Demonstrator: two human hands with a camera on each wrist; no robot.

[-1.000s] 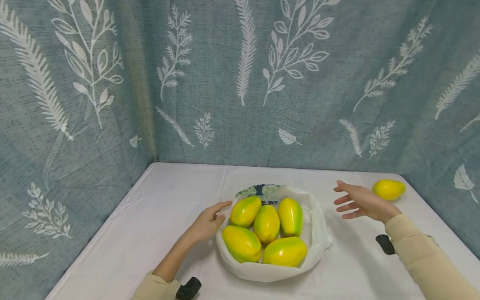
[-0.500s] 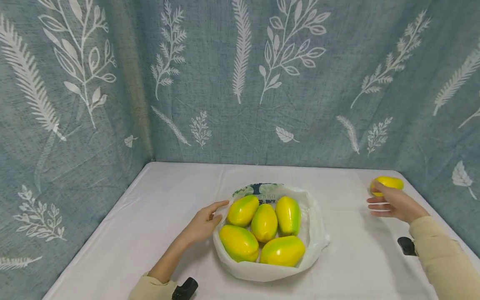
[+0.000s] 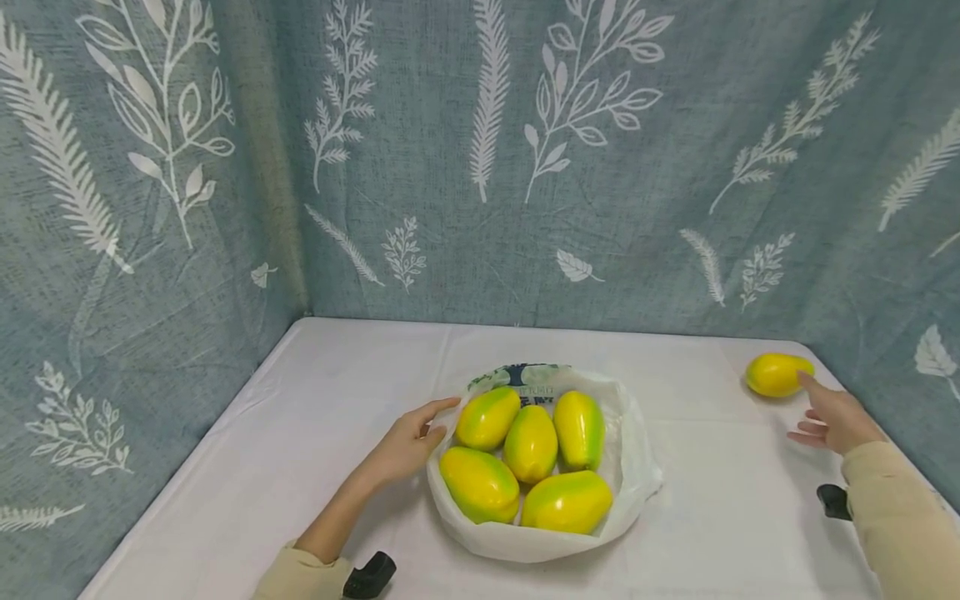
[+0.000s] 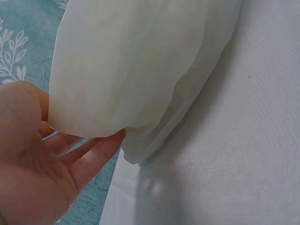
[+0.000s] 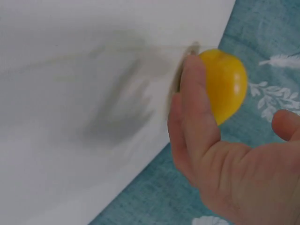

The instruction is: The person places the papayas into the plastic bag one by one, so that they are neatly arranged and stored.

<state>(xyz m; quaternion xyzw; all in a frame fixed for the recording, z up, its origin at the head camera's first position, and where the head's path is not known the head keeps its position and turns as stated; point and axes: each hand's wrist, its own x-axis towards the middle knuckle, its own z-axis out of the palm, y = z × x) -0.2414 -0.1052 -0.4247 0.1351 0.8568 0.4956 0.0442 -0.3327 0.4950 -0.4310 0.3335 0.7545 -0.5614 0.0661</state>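
A white plastic bag (image 3: 540, 546) with its mouth rolled wide sits on the table, holding several yellow-green papayas (image 3: 531, 446). At the bag's left side is my left hand (image 3: 405, 446), fingers extended along its rim; in the left wrist view the fingertips touch the bag wall (image 4: 136, 70) and some fingers are partly hidden behind it. One more papaya (image 3: 776, 375) lies alone at the far right of the table. My right hand (image 3: 840, 417) is just in front and right of it, fingers spread and nothing held. In the right wrist view the fingers overlap that papaya (image 5: 225, 84).
The table (image 3: 360, 367) has a white cloth. A blue-green curtain (image 3: 450, 250) with white leaf prints hangs behind and at both sides. The lone papaya lies close to the table's right edge. A black wrist device (image 3: 371, 575) shows below my left sleeve.
My right hand has moved rightward, past the front of the lone papaya to its right side. The left hand has stayed at the bag, and the fruit has not moved.
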